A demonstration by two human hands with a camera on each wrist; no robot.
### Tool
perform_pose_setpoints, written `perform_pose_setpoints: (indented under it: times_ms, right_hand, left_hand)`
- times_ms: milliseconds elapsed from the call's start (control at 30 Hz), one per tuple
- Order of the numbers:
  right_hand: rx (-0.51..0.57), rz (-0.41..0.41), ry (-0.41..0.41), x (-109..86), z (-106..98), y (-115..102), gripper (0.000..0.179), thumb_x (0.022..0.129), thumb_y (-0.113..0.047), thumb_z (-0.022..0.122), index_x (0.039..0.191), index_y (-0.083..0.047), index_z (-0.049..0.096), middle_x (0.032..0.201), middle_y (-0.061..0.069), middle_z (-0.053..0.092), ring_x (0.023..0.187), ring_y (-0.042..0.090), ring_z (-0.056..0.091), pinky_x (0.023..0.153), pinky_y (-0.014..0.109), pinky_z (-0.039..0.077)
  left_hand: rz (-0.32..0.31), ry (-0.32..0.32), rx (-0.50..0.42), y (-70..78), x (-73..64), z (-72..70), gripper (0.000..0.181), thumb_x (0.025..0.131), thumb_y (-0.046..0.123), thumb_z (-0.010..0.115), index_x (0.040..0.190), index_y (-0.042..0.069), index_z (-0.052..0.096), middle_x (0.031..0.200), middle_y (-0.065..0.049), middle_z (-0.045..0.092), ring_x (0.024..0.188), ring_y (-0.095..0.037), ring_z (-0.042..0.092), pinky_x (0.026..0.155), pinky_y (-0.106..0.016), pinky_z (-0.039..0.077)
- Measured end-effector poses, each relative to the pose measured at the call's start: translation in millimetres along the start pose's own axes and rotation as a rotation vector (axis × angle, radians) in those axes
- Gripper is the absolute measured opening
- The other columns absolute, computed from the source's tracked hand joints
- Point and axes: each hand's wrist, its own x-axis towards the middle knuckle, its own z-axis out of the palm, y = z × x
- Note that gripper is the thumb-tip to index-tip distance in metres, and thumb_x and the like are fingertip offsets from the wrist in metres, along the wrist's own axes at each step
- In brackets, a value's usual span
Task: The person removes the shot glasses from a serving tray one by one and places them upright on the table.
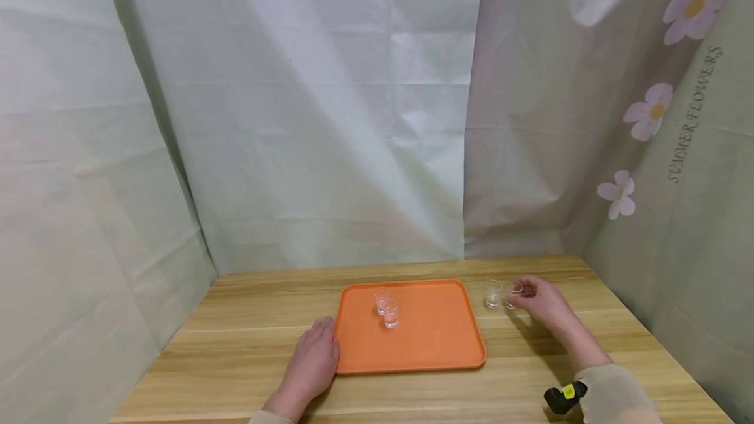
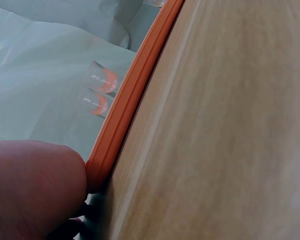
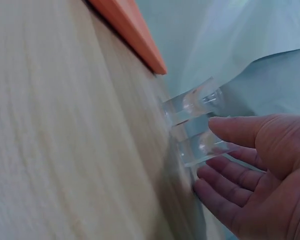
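Note:
My right hand [image 1: 544, 303] is at a clear shot glass [image 3: 205, 148] standing on the table, thumb on one side and fingers on the other, pinching it near the rim. Close to its left stands a second shot glass [image 1: 493, 294]. An orange tray [image 1: 436, 339] lies mid-table with two more clear glasses near its left side, a rear one [image 1: 380, 300] and a front one [image 1: 391, 316] that overlap in the head view. My left hand [image 1: 313, 357] rests at the tray's left edge, fingers extended, thumb against the rim.
The wooden table [image 1: 235, 339] reaches back to a pale curtain [image 1: 330, 149] hanging behind it. More curtain [image 1: 695, 247] encloses the right side, with printed flowers. A black strap piece with a yellow tag [image 1: 565, 396] sits at the right wrist.

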Motion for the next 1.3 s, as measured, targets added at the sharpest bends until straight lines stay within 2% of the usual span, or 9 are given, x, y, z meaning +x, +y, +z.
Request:
perform_pose_setpoints:
  times_ms: [167,300,500,633,733,967,1067,1200,1300]
  right_hand:
    - [-0.02,-0.017,0.002,-3.1,-4,-12,0.067,0.105,-0.023,0.078,0.154,0.013,0.05,0.152,0.038,0.056,0.14,0.058,0.053,0.115,0.07,0.046]
    - [-0.048,-0.033,0.033,-6.2,-5,-26,0.073,0.107,-0.029,0.076,0.16,0.01,0.044,0.161,0.036,0.047,0.147,0.059,0.044,0.119,0.074,0.039]
    - [-0.023,-0.083,0.064,-13.9,5,-53,0.074,0.107,-0.032,0.076,0.163,0.004,0.045,0.165,0.032,0.045,0.152,0.055,0.041,0.121,0.073,0.038]
    - [0.005,-0.118,0.049,-16.2,20,-71,0.072,0.106,-0.031,0.077,0.163,0.002,0.048,0.165,0.03,0.047,0.152,0.053,0.043,0.12,0.072,0.04]
    - [0.023,-0.141,0.02,-16.0,35,-82,0.07,0.105,-0.029,0.079,0.162,0.001,0.05,0.162,0.028,0.052,0.15,0.052,0.047,0.12,0.07,0.042]
    - [0.125,-0.185,-0.086,-12.7,75,-107,0.065,0.102,-0.023,0.083,0.156,0.002,0.057,0.156,0.023,0.061,0.145,0.049,0.054,0.121,0.064,0.044]
    - [0.162,-0.204,-0.136,-12.0,91,-116,0.062,0.1,-0.022,0.085,0.152,0.002,0.061,0.153,0.021,0.064,0.143,0.045,0.057,0.121,0.062,0.045]
    - [0.175,-0.23,-0.18,-12.0,111,-122,0.056,0.099,-0.02,0.086,0.146,0.002,0.065,0.148,0.021,0.067,0.139,0.043,0.061,0.12,0.061,0.047]
    - [0.179,-0.254,-0.186,-11.0,122,-125,0.052,0.099,-0.017,0.086,0.142,0.005,0.067,0.143,0.021,0.07,0.135,0.044,0.064,0.118,0.062,0.049]
  left_hand:
    - [0.012,0.031,0.006,-1.9,0.5,2.5,0.047,0.107,0.007,0.063,0.147,-0.018,0.056,0.149,-0.035,0.06,0.144,-0.055,0.053,0.121,-0.07,0.04]
    - [0.015,0.056,-0.013,-4.6,-0.1,8.8,0.047,0.108,0.008,0.061,0.147,-0.018,0.057,0.149,-0.035,0.061,0.143,-0.055,0.053,0.119,-0.071,0.041]
    - [-0.004,-0.002,-0.011,1.0,-2.0,2.0,0.048,0.107,0.007,0.062,0.148,-0.019,0.055,0.151,-0.037,0.058,0.145,-0.056,0.051,0.122,-0.07,0.038]
    - [-0.002,-0.015,0.007,3.2,-0.8,-0.9,0.049,0.108,0.008,0.063,0.149,-0.018,0.055,0.152,-0.036,0.058,0.146,-0.055,0.051,0.123,-0.069,0.038]
    - [0.008,-0.004,-0.006,-0.7,-0.1,1.7,0.049,0.107,0.008,0.062,0.148,-0.019,0.055,0.152,-0.037,0.058,0.145,-0.057,0.05,0.122,-0.071,0.038]
    - [0.056,0.108,-0.002,-26.2,4.9,27.8,0.048,0.105,0.01,0.063,0.144,-0.017,0.06,0.147,-0.034,0.062,0.141,-0.056,0.055,0.118,-0.071,0.042]
    - [0.065,0.106,0.0,-23.2,4.0,23.3,0.047,0.105,0.009,0.063,0.144,-0.018,0.059,0.147,-0.035,0.062,0.14,-0.057,0.055,0.116,-0.072,0.043]
    - [0.043,0.044,-0.004,-10.9,0.7,9.5,0.047,0.107,0.007,0.062,0.145,-0.019,0.057,0.148,-0.037,0.06,0.141,-0.057,0.054,0.118,-0.072,0.042]
    - [0.044,0.049,0.002,-9.4,1.6,11.3,0.047,0.106,0.007,0.062,0.145,-0.018,0.058,0.147,-0.036,0.061,0.141,-0.056,0.055,0.117,-0.072,0.043]
